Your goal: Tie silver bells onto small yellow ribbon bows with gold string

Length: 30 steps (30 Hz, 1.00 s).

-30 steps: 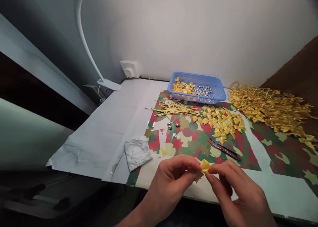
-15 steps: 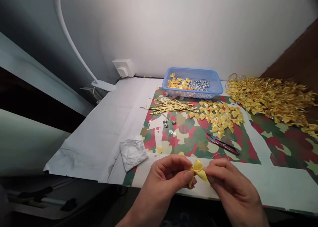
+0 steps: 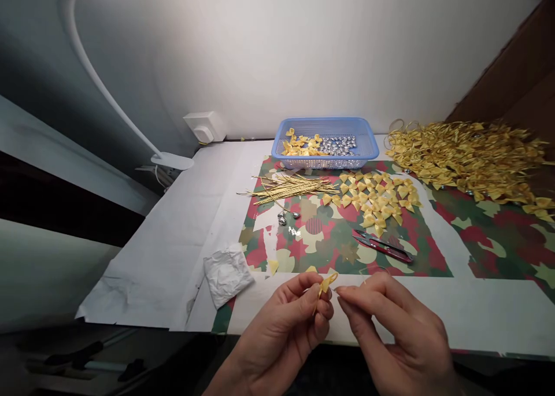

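Note:
My left hand (image 3: 281,324) is closed, pinching a small yellow ribbon bow (image 3: 328,282) between thumb and fingers near the table's front edge. The bow is turned nearly edge-on. Just to its right, my right hand (image 3: 396,324) has thumb and forefinger pressed together; what they grip is too fine to make out. A thin, pale curved strand (image 3: 378,269) shows behind the right hand's knuckles. Beyond the hands lie red-handled thread snips (image 3: 385,247) and many yellow bows (image 3: 376,196) spread on the camouflage-like patterned sheet (image 3: 333,248).
A blue basket (image 3: 324,163) holds bows and silver beads. In front of it lie gold ties (image 3: 295,188) and several loose silver beads (image 3: 282,218). Heaped gold-yellow pieces (image 3: 472,162) fill the right. At left are crumpled white paper (image 3: 228,274) and a lamp (image 3: 173,161).
The bow has turned from facing me to nearly edge-on in my left hand. My right fingers have let go of its side and moved slightly left, still pinched. The view has shifted a little.

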Motion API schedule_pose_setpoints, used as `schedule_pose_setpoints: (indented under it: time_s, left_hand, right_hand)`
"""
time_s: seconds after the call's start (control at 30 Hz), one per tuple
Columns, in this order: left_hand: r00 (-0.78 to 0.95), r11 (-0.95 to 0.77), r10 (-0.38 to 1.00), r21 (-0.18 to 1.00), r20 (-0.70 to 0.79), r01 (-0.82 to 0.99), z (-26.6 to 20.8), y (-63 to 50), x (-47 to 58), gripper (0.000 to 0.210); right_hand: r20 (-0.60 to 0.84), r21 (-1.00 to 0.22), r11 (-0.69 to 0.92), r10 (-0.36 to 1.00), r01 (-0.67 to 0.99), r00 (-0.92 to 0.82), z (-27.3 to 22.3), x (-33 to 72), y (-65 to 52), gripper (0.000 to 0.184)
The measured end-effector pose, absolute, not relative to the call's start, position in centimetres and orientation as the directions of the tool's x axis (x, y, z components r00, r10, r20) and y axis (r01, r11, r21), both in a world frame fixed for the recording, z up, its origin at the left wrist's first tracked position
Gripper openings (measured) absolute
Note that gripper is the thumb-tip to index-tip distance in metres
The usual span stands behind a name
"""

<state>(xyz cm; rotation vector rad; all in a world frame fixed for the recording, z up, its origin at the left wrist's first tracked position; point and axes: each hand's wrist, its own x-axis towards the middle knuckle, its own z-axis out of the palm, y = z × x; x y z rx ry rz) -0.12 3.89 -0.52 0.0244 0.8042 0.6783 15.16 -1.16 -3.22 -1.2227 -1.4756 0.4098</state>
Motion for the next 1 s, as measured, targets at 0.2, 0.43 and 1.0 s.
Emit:
schedule_pose_setpoints:
  time_s: [0.2,0.43,1.0]
  left_hand:
    - [0.456,0.739,0.668,0.455,-0.588,-0.497,-0.4,3.7,0.0,0.011]
    - [0.401,0.578,0.800,0.753,-0.447,-0.313,-0.2,3.4,-0.4,0.004]
    - [0.476,0.593,0.760,0.772,-0.442,-0.228,0.1,3.3,-0.4,0.009]
  right_hand:
    - [0.525,-0.783,0.400,0.836,0.477,0.161,-3.0,14.8,-1.2,0.026]
    - [0.495,-0.761,0.408,0.868,0.504,0.044,-2.7,16.3,-1.4,0.030]
    - [0.296,-0.915,0.253,0.950,0.315,0.098,-3.6,16.5,-1.6,0.019]
